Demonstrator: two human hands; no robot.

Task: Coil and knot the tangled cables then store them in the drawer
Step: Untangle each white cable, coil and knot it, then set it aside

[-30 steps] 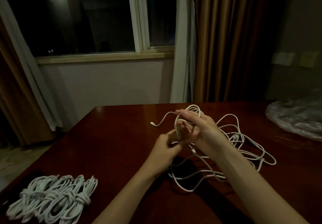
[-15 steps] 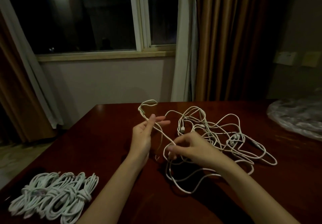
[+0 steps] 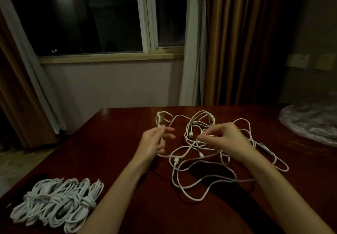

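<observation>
A tangle of white cables [image 3: 198, 168] lies spread over the middle of the dark red table [image 3: 113, 142]. My left hand [image 3: 155, 142] holds one strand of it between thumb and fingers, and a small loop of that strand stands up just above the hand. My right hand [image 3: 226, 139] pinches another strand at the top of the tangle, fingers curled. Several white cables, coiled and knotted [image 3: 56, 204], lie in a row at the table's near left corner.
A crumpled clear plastic sheet [image 3: 310, 122] lies at the table's far right. Behind the table are a dark window, a white wall and brown curtains. No drawer is in view.
My hands have drawn apart. The left carried its strand out to the left with a loop above it; the right moved up onto the tangle's top and pinched a strand.
</observation>
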